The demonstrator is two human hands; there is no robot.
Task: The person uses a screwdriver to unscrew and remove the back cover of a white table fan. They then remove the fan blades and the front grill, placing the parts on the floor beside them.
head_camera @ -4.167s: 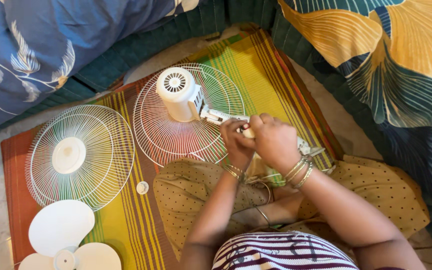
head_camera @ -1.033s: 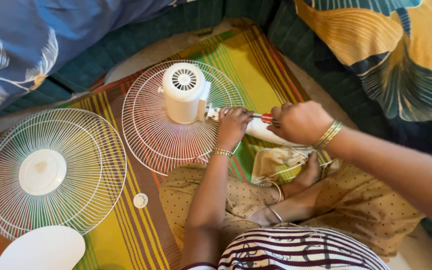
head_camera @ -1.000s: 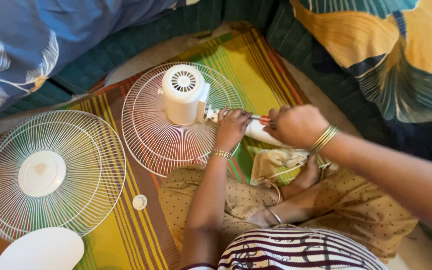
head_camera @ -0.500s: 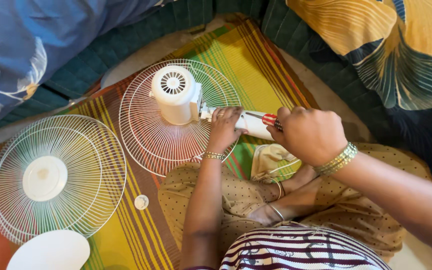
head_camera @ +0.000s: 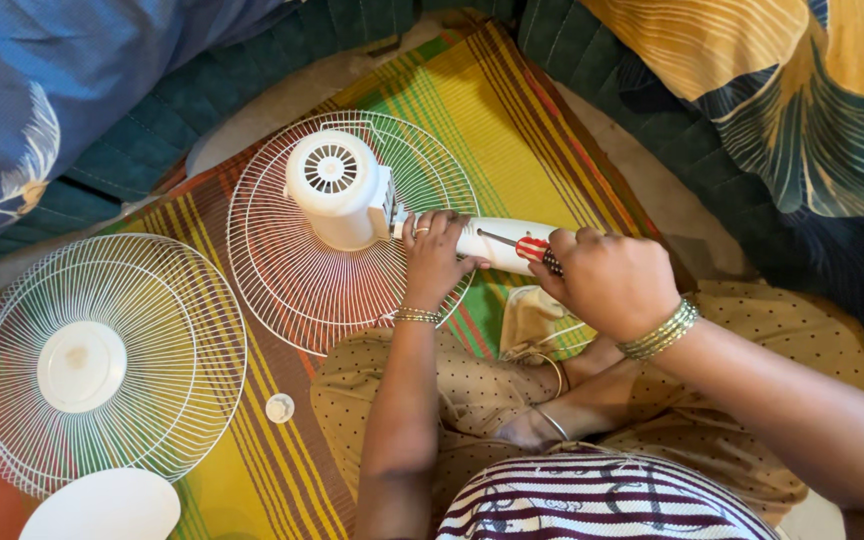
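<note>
Both forearms reach forward over the lap. Left hand (head_camera: pixel 435 255) lies with fingers loosely curled on the white plastic fan neck (head_camera: pixel 497 240), beside the white motor housing (head_camera: pixel 337 188) on the rear wire grille (head_camera: pixel 282 270). Right hand (head_camera: pixel 612 282) is fisted around a red-handled screwdriver (head_camera: pixel 530 249) laid against that neck.

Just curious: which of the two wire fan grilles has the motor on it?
The right grille, by the left hand: the white motor housing stands on it. The left grille lies alone.

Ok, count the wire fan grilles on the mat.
2. One grille lies at the left by itself; the other grille sits behind the motor, next to the left hand. None seem hidden.
</note>
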